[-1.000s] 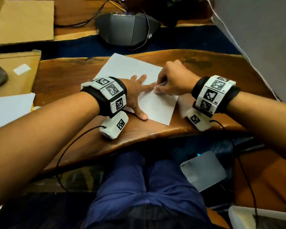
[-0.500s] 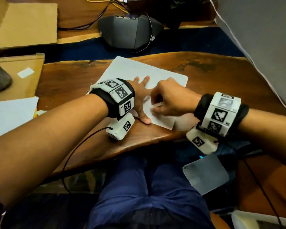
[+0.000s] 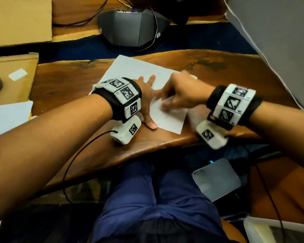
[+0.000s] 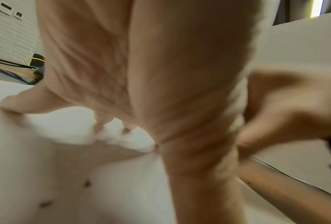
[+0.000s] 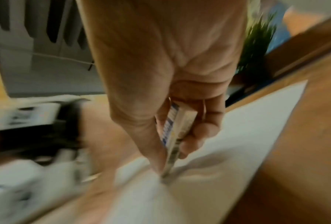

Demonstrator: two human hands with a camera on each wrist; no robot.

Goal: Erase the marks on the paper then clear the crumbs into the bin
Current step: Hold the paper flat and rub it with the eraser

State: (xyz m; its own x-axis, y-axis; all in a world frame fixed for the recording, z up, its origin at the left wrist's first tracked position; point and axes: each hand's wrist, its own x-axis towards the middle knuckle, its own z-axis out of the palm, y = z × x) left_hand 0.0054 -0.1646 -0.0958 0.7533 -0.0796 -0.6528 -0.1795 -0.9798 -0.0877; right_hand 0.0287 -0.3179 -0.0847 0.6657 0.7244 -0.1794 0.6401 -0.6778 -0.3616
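A white sheet of paper (image 3: 135, 71) lies on the wooden table (image 3: 68, 79). My left hand (image 3: 148, 95) lies flat on the paper with fingers spread, pinning it down; its palm fills the left wrist view (image 4: 161, 75). My right hand (image 3: 181, 93) is blurred with motion and pinches a slim white eraser in a blue-printed sleeve (image 5: 175, 133) between thumb and fingers. The eraser's tip presses on the paper (image 5: 237, 128) near the left thumb. Small dark crumbs (image 4: 45, 203) lie on the sheet. No bin is in view.
A grey conference speaker (image 3: 133, 27) with cables sits beyond the table. Cardboard (image 3: 16, 20) and white sheets (image 3: 7, 116) lie to the left. A green plant (image 5: 256, 45) stands at the back. A grey wall (image 3: 279, 41) borders the right. My blue-trousered legs (image 3: 147, 199) are under the table's front edge.
My right hand moved the eraser down and left over the paper's near part, then back slightly right, rubbing. The left hand stayed flat on the sheet.
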